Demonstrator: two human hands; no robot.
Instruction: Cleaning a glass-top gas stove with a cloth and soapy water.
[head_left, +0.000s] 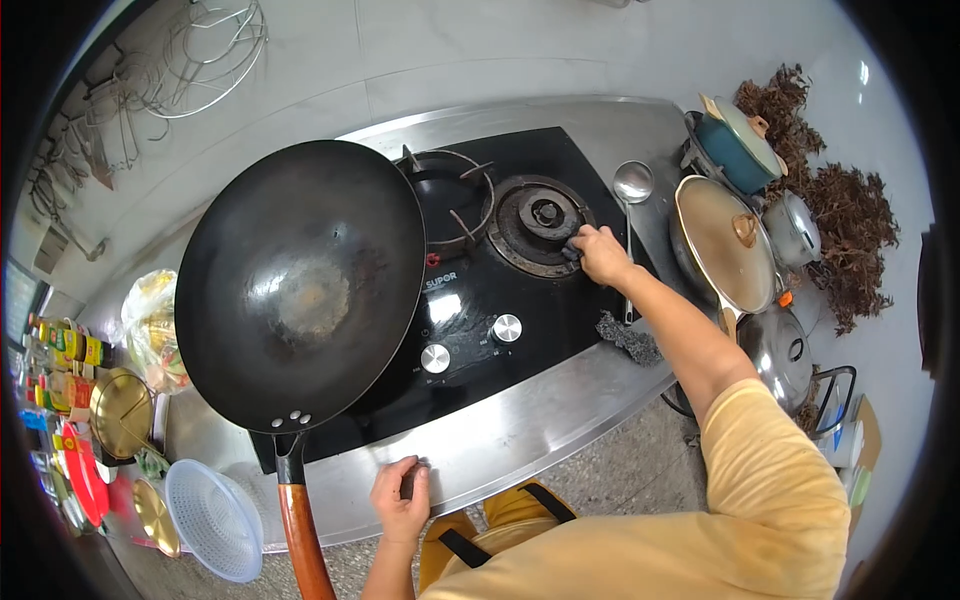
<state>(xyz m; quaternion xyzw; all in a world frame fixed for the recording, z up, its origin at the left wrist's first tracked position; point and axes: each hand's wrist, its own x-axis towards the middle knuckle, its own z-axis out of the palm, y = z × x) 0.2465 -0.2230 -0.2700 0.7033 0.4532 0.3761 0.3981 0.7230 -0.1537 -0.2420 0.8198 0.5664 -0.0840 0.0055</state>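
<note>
My right hand (604, 255) grips a small dark grey scrubbing wad (572, 249), pressed to the right rim of the gas burner (550, 214). Whether it is cloth or steel wool is hard to tell, since my fingers cover most of it. That burner has no pan support on it, and its cap shows in the middle. My left hand (402, 495) rests by the front edge of the stainless steel counter (517, 412), loosely curled with a gap between thumb and fingers and nothing in it. A large black wok (300, 270) with a wooden handle (304, 536) covers the hob's left side.
On the black glass hob (480, 390), a pan support (450, 241) stands beside the wok. A steel ladle (634, 187) and a steel-wool scourer (631, 341) lie at the right. Beyond are a lidded frying pan (724, 240) and a teal pot (735, 150). A plastic colander (210, 517) sits front left.
</note>
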